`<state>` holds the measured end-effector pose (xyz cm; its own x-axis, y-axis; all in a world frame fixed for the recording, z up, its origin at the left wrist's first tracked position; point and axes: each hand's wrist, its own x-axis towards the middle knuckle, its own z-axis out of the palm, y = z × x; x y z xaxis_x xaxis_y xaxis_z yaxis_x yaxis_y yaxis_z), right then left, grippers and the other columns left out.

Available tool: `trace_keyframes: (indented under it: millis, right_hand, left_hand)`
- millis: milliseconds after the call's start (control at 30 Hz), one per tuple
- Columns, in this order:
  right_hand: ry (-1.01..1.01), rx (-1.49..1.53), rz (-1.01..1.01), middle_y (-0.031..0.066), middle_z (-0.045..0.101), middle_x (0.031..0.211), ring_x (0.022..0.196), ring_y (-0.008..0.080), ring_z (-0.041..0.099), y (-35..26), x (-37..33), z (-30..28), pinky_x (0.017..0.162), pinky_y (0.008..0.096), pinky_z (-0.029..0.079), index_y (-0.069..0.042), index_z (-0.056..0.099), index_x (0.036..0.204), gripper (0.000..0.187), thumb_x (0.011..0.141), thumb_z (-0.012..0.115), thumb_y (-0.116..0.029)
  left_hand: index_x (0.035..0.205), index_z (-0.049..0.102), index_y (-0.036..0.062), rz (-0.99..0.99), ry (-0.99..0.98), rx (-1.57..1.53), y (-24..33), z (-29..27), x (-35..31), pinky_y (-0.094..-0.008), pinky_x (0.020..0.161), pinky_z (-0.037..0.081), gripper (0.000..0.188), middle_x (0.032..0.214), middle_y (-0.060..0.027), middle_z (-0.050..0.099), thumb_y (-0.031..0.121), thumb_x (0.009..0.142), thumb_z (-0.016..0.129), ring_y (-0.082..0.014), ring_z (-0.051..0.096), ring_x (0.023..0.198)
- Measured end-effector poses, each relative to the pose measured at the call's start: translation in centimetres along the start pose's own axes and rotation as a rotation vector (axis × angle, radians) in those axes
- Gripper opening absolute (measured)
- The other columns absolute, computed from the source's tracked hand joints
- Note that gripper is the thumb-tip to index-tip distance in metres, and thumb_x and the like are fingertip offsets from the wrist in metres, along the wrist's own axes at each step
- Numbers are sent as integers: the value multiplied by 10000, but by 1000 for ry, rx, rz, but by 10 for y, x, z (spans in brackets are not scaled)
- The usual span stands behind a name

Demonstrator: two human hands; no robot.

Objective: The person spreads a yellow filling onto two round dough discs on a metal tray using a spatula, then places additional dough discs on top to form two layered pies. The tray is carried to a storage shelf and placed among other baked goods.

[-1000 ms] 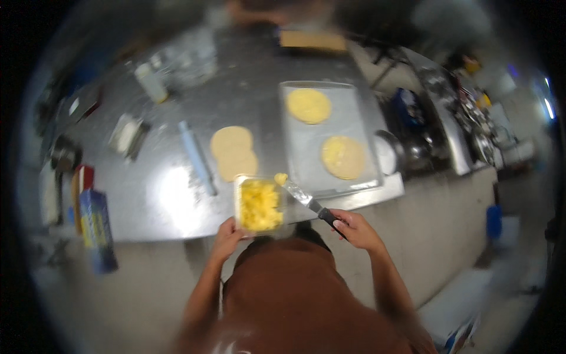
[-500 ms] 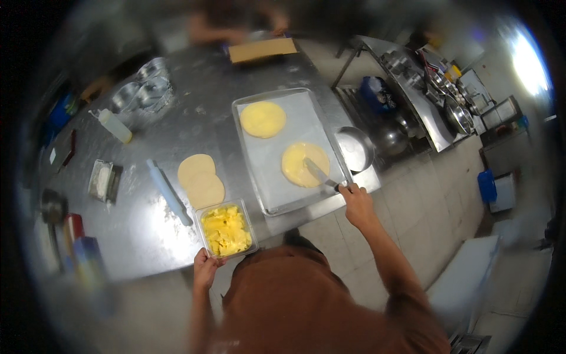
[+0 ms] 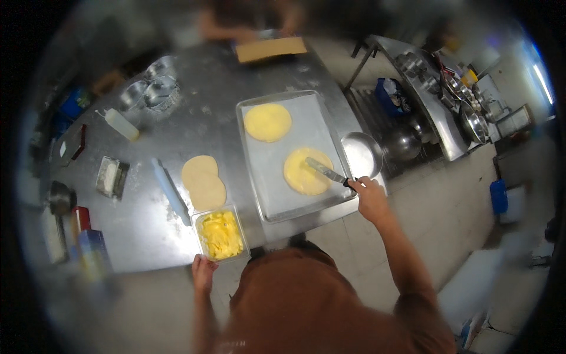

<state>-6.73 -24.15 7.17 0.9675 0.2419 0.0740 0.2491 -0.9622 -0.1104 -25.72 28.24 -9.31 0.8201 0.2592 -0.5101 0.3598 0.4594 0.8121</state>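
My right hand point(image 3: 370, 196) is closed round the black handle of a spatula point(image 3: 325, 169). Its metal blade lies on a flat dough round point(image 3: 306, 180) coated in yellow spread. A second yellow-coated round point(image 3: 267, 123) is at the far left of the same paper-lined baking tray point(image 3: 257, 192). At the table's near edge, my left hand point(image 3: 204, 272) grips the corner of a clear plastic tub point(image 3: 244, 242) of soft yellow spread, probably butter. Just beyond the tub, plain dough rounds point(image 3: 204, 182) overlap on the steel table.
A blue rolling pin point(image 3: 170, 192), squeeze bottle point(image 3: 119, 124), small loaf-shaped container point(image 3: 112, 177) and round tins point(image 3: 156, 91) stand on the left. A round metal pan point(image 3: 361, 154) sits right of the tray. Across the table, a blurred person is behind a cardboard box point(image 3: 272, 49).
The spatula blade has swept over the near round, whose right part is now coated yellow too. The tub stays in my left hand's grip. The whole view has shifted slightly.
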Motion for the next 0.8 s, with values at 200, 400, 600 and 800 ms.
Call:
trace_keyframes:
  millis: [200,400,600,800]
  right_hand:
    - [102,-65,-125,35,617,1039,908,282,578,30,13,19,746,419,449,-165,717,1233,441,828,621,-17]
    - [16,-83,-36,63,629,1068,928,315,605,34,32,17,743,441,504,-155,720,1225,425,830,634,-24]
    - [-137,-9,201,147,652,1026,932,394,635,23,5,-30,815,491,529,-132,718,1218,447,831,572,38]
    - [-136,144,230,182,645,1086,1027,411,622,3,-6,-48,884,506,521,-109,697,1231,463,826,559,71]
  left_hand:
    - [1000,520,140,28,85,57,-10,-3,-5,-335,759,516,201,873,-10,571,317,1090,485,-154,588,825]
    - [1083,523,169,59,89,9,-26,-7,-5,-368,804,493,338,991,-3,567,501,1070,461,-165,582,922]
    - [1183,509,174,61,167,53,-48,-19,-7,-361,819,465,489,1030,23,563,631,1046,403,-170,586,950]
    - [1130,530,161,47,249,-10,-61,-54,8,-322,784,448,492,992,23,575,630,1046,407,-159,585,932]
